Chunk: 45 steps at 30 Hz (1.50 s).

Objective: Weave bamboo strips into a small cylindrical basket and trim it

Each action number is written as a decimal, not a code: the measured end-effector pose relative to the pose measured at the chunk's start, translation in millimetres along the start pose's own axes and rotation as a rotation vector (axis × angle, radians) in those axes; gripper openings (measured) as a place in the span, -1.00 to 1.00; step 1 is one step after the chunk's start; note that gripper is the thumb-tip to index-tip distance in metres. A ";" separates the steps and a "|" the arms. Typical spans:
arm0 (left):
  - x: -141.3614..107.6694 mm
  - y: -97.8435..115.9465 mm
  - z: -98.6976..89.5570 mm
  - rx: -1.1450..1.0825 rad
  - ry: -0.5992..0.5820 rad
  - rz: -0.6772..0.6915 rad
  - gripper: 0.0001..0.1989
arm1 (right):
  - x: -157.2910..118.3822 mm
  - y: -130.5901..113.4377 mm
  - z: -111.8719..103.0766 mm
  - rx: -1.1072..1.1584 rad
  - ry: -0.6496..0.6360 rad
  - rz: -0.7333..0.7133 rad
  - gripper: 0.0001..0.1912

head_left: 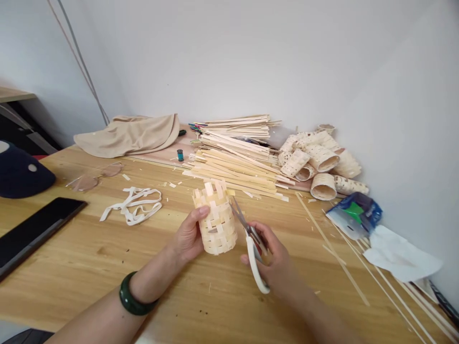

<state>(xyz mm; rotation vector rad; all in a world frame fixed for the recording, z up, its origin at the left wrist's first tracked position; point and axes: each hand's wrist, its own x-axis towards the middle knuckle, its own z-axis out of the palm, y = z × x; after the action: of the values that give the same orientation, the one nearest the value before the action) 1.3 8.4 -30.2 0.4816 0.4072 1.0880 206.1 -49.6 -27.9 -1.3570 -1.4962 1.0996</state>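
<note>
My left hand [188,234] grips a small woven cylinder of pale wood strips [217,224], with loose strip ends standing up at its top. My right hand [268,255] is shut on the white-handled scissors [255,267]. Their metal blades [240,215] point up and left, close beside the cylinder's right side. I cannot tell whether the blades touch a strip. Both hands are above the wooden table [71,253].
Stacks of pale wood strips [233,157] and several woven tubes [319,162] lie at the back. A dark tablet [36,229] lies left, with a tangle of white strips [132,205] nearby. Long loose strips [332,248], a blue packet [355,215] and white paper [401,253] lie right.
</note>
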 end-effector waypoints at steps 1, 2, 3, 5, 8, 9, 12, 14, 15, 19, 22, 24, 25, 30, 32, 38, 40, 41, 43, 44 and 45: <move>-0.6 -0.6 1.2 0.003 -0.001 -0.001 -0.55 | 0.4 0.0 2.8 0.018 0.013 0.001 -0.46; -1.2 -1.5 2.6 0.009 -0.004 0.003 -0.56 | 1.2 0.3 5.5 0.034 0.028 -0.003 -0.48; -2.0 -2.6 4.2 0.021 -0.008 0.011 -0.57 | 2.3 0.8 7.7 0.044 0.038 -0.011 -0.50; -3.3 -5.0 7.5 0.061 -0.021 0.023 -0.53 | 4.9 1.2 10.3 0.043 0.038 -0.038 -0.54; -4.4 -7.1 10.1 0.114 -0.036 0.029 -0.41 | 7.8 0.7 9.1 -0.006 0.036 -0.128 -0.60; -4.5 -7.2 9.9 0.122 -0.040 0.033 -0.38 | 8.2 0.8 7.6 -0.048 0.036 -0.170 -0.61; -4.6 -6.5 6.1 0.136 -0.065 0.034 -0.32 | 8.4 2.7 1.5 -0.233 0.045 -0.369 -0.60; -5.1 -6.3 2.8 0.139 -0.092 0.011 -0.28 | 7.8 4.6 -2.4 -0.350 0.051 -0.521 -0.54; -5.5 -6.5 1.6 0.138 -0.109 -0.005 -0.26 | 7.4 5.3 -4.1 -0.395 0.059 -0.581 -0.50; -6.8 -8.9 -0.7 0.134 -0.166 -0.056 -0.26 | 6.8 4.3 -9.7 -0.481 0.056 -0.671 -0.40; -7.2 -10.7 -2.2 0.132 -0.179 -0.067 -0.33 | 7.9 2.3 -13.1 -0.496 0.022 -0.686 -0.37; -7.9 -11.4 -4.1 0.134 -0.184 -0.075 -0.41 | 8.7 2.1 -14.7 -0.505 0.006 -0.695 -0.36; -8.4 -11.8 -5.1 0.136 -0.184 -0.075 -0.47 | 8.9 2.4 -15.3 -0.512 0.002 -0.699 -0.36; -12.0 -15.1 -8.5 0.151 -0.170 -0.085 -0.53 | 7.2 3.7 -17.8 -0.535 -0.001 -0.722 -0.39; -12.4 -16.6 -8.6 0.153 -0.169 -0.098 -0.48 | 5.5 3.4 -18.6 -0.547 0.010 -0.726 -0.40; -10.7 -17.6 -5.9 0.136 -0.161 -0.120 -0.30 | 0.2 5.6 -17.8 -0.639 0.065 -0.745 -0.41; -9.8 -17.3 -5.1 0.124 -0.173 -0.133 -0.28 | 0.6 8.7 -17.4 -0.668 0.071 -0.738 -0.41; -9.4 -17.2 -4.7 0.109 -0.182 -0.142 -0.30 | 1.4 10.3 -17.3 -0.660 0.076 -0.734 -0.42; -8.7 -16.5 -3.9 0.052 -0.192 -0.158 -0.40 | 3.8 12.7 -17.4 -0.578 0.098 -0.696 -0.47; -8.4 -15.9 -3.2 0.016 -0.194 -0.163 -0.45 | 5.0 13.1 -17.6 -0.510 0.113 -0.656 -0.50; -8.0 -14.8 -2.4 -0.019 -0.193 -0.169 -0.48 | 6.0 13.0 -17.7 -0.439 0.124 -0.604 -0.53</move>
<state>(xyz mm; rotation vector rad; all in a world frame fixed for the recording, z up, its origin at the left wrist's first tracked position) 7.6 -4.0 -39.8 0.5210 0.2623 0.8731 226.2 -41.8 -35.3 -1.0963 -1.9459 0.3126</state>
